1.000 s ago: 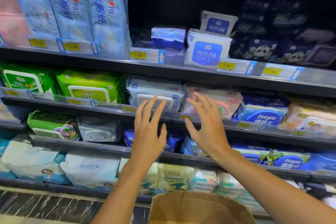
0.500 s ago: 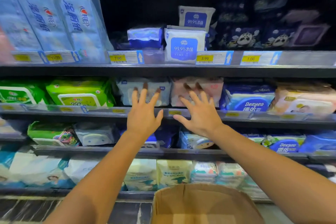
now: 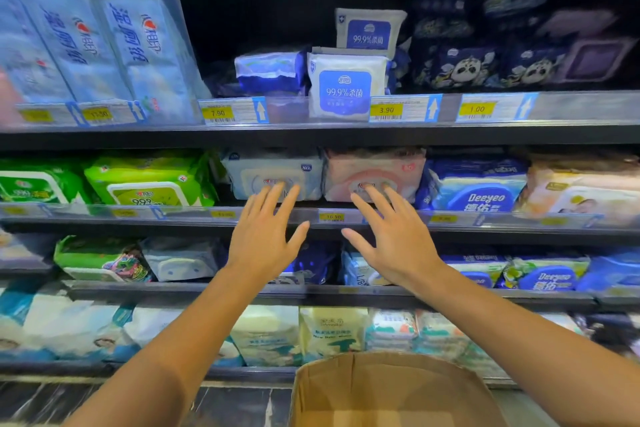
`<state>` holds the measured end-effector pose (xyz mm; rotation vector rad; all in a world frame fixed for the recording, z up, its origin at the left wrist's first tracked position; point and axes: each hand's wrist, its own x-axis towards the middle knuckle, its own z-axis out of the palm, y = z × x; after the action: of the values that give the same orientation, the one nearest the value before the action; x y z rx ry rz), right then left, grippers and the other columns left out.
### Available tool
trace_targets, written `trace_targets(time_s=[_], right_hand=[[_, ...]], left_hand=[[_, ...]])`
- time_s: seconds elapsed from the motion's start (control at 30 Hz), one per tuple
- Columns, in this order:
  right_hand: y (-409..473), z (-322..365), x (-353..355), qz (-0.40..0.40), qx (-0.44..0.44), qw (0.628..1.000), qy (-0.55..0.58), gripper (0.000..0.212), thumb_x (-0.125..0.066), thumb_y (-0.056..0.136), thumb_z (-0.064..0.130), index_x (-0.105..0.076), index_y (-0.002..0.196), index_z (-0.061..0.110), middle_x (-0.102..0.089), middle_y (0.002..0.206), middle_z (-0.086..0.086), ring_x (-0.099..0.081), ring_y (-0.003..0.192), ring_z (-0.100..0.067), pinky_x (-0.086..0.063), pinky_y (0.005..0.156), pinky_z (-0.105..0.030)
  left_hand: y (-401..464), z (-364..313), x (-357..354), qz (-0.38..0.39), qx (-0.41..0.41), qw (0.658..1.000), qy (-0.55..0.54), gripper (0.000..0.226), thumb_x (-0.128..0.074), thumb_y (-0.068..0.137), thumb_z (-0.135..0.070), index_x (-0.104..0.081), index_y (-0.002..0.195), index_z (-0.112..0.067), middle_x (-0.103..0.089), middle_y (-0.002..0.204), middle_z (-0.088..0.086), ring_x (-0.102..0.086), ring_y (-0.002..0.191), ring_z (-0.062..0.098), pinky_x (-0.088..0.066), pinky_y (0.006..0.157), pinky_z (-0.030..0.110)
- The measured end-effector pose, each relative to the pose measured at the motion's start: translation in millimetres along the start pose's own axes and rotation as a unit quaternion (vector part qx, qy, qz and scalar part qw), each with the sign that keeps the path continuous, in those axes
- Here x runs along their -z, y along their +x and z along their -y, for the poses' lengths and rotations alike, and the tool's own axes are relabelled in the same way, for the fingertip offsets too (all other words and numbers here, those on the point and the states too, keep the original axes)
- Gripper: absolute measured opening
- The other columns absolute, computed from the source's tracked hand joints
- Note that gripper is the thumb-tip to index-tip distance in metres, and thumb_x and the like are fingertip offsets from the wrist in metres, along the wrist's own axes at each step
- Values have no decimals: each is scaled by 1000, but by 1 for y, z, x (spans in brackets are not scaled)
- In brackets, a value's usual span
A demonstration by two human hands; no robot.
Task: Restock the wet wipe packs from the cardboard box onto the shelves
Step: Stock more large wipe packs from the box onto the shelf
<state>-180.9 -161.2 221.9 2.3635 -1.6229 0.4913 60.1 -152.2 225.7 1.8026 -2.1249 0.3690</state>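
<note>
On the second shelf point(image 3: 311, 224) a pale blue wet wipe pack point(image 3: 273, 172) lies beside a pink wet wipe pack point(image 3: 375, 168). My left hand point(image 3: 266, 236) is spread flat, its fingertips touching the lower front of the blue pack. My right hand point(image 3: 391, 236) is spread the same way, its fingertips against the pink pack. Neither hand holds anything. The open cardboard box point(image 3: 391, 392) stands below my arms at the bottom middle; its contents are hidden from view.
Green packs point(image 3: 149, 180) sit left of the blue one, a blue Deeyeo pack point(image 3: 479, 187) right of the pink. The top shelf carries white 99.9% packs point(image 3: 348, 83), tall blue tissue bundles point(image 3: 114, 45) and dark panda packs point(image 3: 464, 68). Two lower shelves hold more packs.
Both hands have stayed on the second shelf's front, fingers spread, sliding slightly lower on the blue and pink packs. The view has shifted a little.
</note>
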Motion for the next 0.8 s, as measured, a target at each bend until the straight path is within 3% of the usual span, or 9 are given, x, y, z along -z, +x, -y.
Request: trace_targets(time_s=[0.1,0.2,0.33,0.4,0.47,0.57,0.67,0.8], right_hand=[[3,-4,0,36,-15,999,-6,87,0,90,75,-28,156,26,-34,159,-7,-30,145,-38,-26,120,-49],[12,-5,3,45,-13,999,-13,96,12,85,77,-26,156,26,-36,158,-8,-33,142,-39,-25,119,-49],[21,-9,4,60,-3,998,-32,89,2,89,75,-35,153,25,-45,150,-9,-43,132,-37,-31,112,-48],[25,-13,5,66,-4,997,-39,87,-2,88,74,-37,151,25,-47,148,-7,-45,128,-35,-33,108,-46],[28,-16,7,91,-3,995,-37,91,3,83,75,-33,153,27,-43,151,-7,-42,132,-35,-31,110,-47],[28,-21,11,116,8,993,-22,93,6,80,74,-27,155,29,-38,154,-5,-38,135,-33,-26,114,-49],[16,-28,15,102,32,994,5,82,-8,89,71,-30,155,27,-38,155,-4,-35,139,-32,-19,120,-48],[-23,-43,14,14,80,994,67,63,-47,100,49,-34,154,19,-31,161,-4,-22,150,-27,-15,123,-49]], left_hand=[[0,8,-2,37,-14,999,1,77,-9,92,-65,-14,159,-27,-20,164,5,-13,152,24,-11,125,40],[11,8,3,49,-12,998,-29,69,-23,100,-61,-19,158,-25,-25,163,3,-15,152,25,-15,124,40],[19,10,9,60,-18,998,-30,75,-20,96,-65,-30,155,-20,-32,160,4,-25,148,26,-24,121,40],[23,9,12,60,-3,997,-49,70,-28,98,-62,-36,152,-17,-36,157,4,-28,146,25,-30,117,40],[28,7,14,59,7,997,-58,66,-36,99,-58,-41,149,-15,-41,155,5,-31,146,25,-35,114,43],[31,6,15,72,-2,997,-38,70,-31,97,-63,-47,144,-13,-51,144,9,-41,137,30,-39,110,44],[28,5,18,70,-27,997,12,83,-12,89,-68,-47,145,-18,-49,146,11,-39,135,33,-30,115,46],[1,-10,16,-6,-102,995,-16,67,-27,97,-56,-48,146,-15,-41,154,9,-31,145,32,-25,120,48]])
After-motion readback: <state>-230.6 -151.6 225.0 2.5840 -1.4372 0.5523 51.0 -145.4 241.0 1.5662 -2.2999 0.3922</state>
